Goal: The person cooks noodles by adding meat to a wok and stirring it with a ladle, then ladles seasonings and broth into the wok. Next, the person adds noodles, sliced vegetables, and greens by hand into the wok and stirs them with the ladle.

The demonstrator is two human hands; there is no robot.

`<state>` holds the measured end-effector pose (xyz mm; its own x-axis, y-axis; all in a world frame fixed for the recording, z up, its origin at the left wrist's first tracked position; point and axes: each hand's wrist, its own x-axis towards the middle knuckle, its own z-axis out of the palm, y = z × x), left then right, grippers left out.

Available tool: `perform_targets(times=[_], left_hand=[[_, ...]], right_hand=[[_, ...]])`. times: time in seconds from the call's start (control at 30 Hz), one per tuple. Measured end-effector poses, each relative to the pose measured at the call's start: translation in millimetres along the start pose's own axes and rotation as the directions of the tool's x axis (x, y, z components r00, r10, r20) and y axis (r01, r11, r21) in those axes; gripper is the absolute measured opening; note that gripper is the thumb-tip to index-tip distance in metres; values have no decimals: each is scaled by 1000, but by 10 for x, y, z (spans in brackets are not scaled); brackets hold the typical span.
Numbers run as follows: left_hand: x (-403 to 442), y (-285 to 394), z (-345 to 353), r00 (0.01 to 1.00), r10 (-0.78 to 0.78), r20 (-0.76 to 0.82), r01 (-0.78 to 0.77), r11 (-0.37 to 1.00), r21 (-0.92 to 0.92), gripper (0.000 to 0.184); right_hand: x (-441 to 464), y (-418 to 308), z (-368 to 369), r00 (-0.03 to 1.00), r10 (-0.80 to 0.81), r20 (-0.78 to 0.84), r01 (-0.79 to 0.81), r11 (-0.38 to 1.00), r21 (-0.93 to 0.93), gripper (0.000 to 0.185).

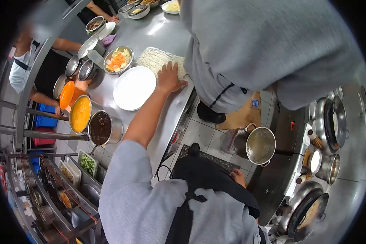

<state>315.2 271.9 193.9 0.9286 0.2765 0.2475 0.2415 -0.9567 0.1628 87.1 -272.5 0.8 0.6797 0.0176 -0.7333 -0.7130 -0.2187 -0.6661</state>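
One pale, flat, stringy noodle mat at the left grip.

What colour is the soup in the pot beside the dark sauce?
Yellow-orange: the soup shows best in the head view, left of the dark sauce.

A steel counter (light glaring off its top) adjoins pale floor tiles.

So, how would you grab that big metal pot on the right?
I'd take the pot by both loop handles, the far one and the near one, a hand on each, fingers coming in from outside. They stick out from opposite sides of the rim, so that grip should keep it level.
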Motion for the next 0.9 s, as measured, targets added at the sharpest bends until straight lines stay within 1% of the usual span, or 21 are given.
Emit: perform_targets(times=[0.03,0.07,0.17,0.27,0.33,0.37,0.43,0.47,0.53,0.57,0.6,0.63,0.7,0.73,0.83,0.9], left_hand=[[82,-20,111,999,-22,33,21,999,39,92],[147,-36,134,997,-46,66,41,996,80,99],[346,-100,66,954,-58,294,59,998,3,98],[460,-202,120,949,62,310,-71,997,16,69],[529,-275,122,956,93,279,-111,993,48,50],[582,-305,107,958,112,263,-133,989,64,41],[695,-388,62,976,185,117,-198,974,109,28],[726,-437,48,974,222,49,-227,965,133,22],[831,-539,-12,965,263,-25,-257,956,141,20],[850,-580,-57,957,285,-59,-274,951,145,19],[845,-624,-131,940,313,-133,-297,946,132,16],[852,-676,-213,942,300,-147,-287,952,106,15],[854,-778,-387,947,272,-170,-267,962,53,14],[852,-794,-538,959,243,-144,-236,970,65,21],[898,-987,-727,871,291,-395,-312,950,13,29],[901,-1050,-885,820,313,-480,-332,942,47,28]], right_hand=[[38,-100,15,998,-33,49,36,998,-58,36],[104,-104,-5,999,-28,43,32,996,-89,37],[175,-76,-114,999,-28,16,30,986,-165,37],[196,34,-246,998,-53,-15,49,975,-219,35],[319,252,-314,996,-75,-43,62,967,-246,33],[430,394,-367,994,-95,-45,78,954,-291,33],[623,630,-450,991,-128,-48,100,920,-378,32],[533,529,-413,991,-129,-38,104,914,-392,32],[350,262,-326,990,-137,-19,117,901,-418,33],[290,182,-284,989,-146,-26,126,920,-371,33],[245,121,-239,987,-155,-34,136,937,-322,32],[208,43,-192,985,-165,-42,148,951,-270,31],[72,-192,-143,995,-89,-56,69,954,-293,32],[14,-289,-95,997,-51,-63,29,952,-304,32],[158,-37,-95,997,-41,-67,40,999,-13,33],[98,-81,-67,998,-12,-54,11,1000,-21,35]])
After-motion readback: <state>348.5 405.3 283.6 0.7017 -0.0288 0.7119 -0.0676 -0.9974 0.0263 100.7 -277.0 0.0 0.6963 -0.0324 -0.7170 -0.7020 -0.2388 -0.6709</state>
